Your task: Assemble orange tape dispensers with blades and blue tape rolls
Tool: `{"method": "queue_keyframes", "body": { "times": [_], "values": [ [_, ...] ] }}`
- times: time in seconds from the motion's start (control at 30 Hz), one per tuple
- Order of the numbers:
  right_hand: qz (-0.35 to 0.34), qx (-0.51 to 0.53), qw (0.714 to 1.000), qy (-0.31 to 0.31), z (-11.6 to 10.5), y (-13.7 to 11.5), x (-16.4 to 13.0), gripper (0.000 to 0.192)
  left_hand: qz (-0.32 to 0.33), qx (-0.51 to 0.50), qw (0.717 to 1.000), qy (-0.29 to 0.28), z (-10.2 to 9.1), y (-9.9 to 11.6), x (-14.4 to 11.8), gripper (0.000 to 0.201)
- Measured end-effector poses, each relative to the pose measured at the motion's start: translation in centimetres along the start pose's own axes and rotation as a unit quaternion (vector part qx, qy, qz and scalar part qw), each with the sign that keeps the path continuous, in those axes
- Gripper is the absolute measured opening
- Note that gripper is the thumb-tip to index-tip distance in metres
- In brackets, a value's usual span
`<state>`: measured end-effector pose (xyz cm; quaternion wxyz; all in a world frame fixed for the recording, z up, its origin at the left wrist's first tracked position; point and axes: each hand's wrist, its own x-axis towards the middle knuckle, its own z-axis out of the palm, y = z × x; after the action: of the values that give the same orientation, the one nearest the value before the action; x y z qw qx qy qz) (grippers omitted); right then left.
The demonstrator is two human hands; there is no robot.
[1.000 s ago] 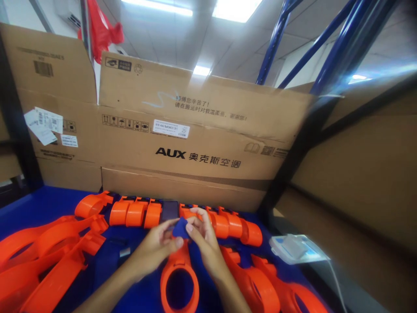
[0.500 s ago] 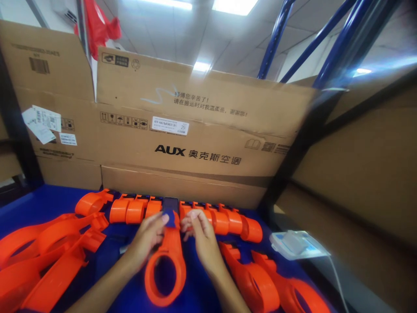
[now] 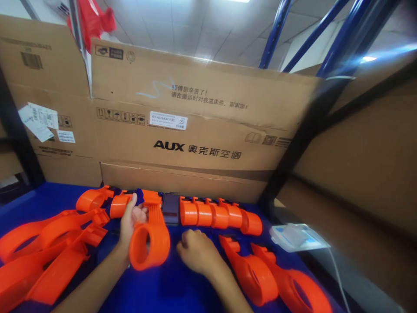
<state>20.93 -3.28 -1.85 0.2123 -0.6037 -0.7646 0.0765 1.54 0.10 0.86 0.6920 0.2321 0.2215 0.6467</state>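
Observation:
My left hand [image 3: 129,219] grips an orange plastic ring-shaped part [image 3: 150,240] by its neck and holds it tilted on edge over the blue table [image 3: 182,282], close to the row of orange parts [image 3: 215,216] standing along the cardboard. My right hand [image 3: 196,252] rests on the blue surface just right of that part, fingers curled, with nothing visible in it. A dark phone [image 3: 170,208] leans upright in the gap in the row, right behind the held part.
Large cardboard boxes [image 3: 195,130] wall off the back of the table. Loose orange parts lie piled at the left [image 3: 48,248] and at the lower right [image 3: 270,278]. A small white and blue packet [image 3: 295,239] sits at the right edge. Blue rack posts rise behind.
My left hand has lifted the orange part and swung it left toward the row, turning it on edge. My right hand has let go and dropped onto the table. The small blue piece is out of sight.

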Motion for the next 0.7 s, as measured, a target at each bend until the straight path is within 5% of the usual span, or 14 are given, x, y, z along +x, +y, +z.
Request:
{"method": "queue_keyframes", "body": {
  "times": [0.13, 0.47, 0.7],
  "values": [
    [0.018, 0.001, 0.999, 0.048, -0.7, 0.0, 0.6, 0.027, -0.018, -0.001, 0.998, -0.061, -0.6, -0.5, 0.2, 0.037],
    [-0.012, 0.182, 0.965, 0.186, -2.3, 0.1, 1.0, 0.037, -0.099, 0.056, 0.989, -0.094, 0.3, -2.1, -1.0, 0.049],
    [-0.068, 0.372, 0.917, 0.127, -1.9, -0.1, 1.3, 0.025, -0.101, 0.038, 0.988, -0.108, 0.2, -2.2, -0.9, 0.054]
  ]
}}
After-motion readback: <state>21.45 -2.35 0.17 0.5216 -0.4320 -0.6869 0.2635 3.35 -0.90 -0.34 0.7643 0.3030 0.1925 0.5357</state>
